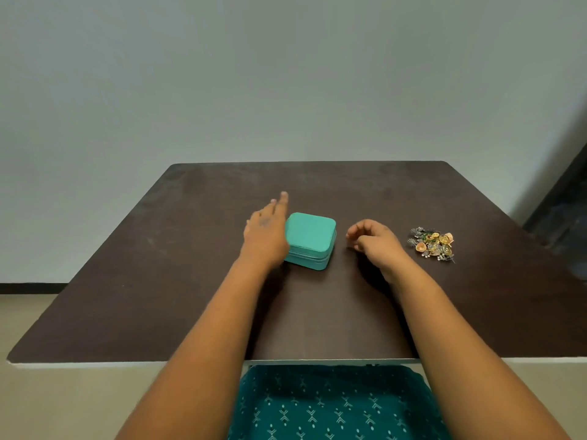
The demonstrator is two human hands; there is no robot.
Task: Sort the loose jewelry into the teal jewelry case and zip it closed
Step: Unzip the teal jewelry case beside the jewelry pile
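Note:
The teal jewelry case (312, 239) lies zipped shut in the middle of the dark brown table (165, 281). My left hand (266, 231) reaches along the case's left side with fingers stretched forward, covering its left edge. My right hand (373, 239) hovers just right of the case with fingers loosely curled, holding nothing. A heap of loose jewelry (432, 243), gold and silver pieces with beads, sits on the table further right, apart from both hands.
The table's front edge (127, 364) runs close to my lap, where teal patterned cloth (333, 404) shows. A pale wall stands behind the table. A dark panel (562, 211) is at the far right.

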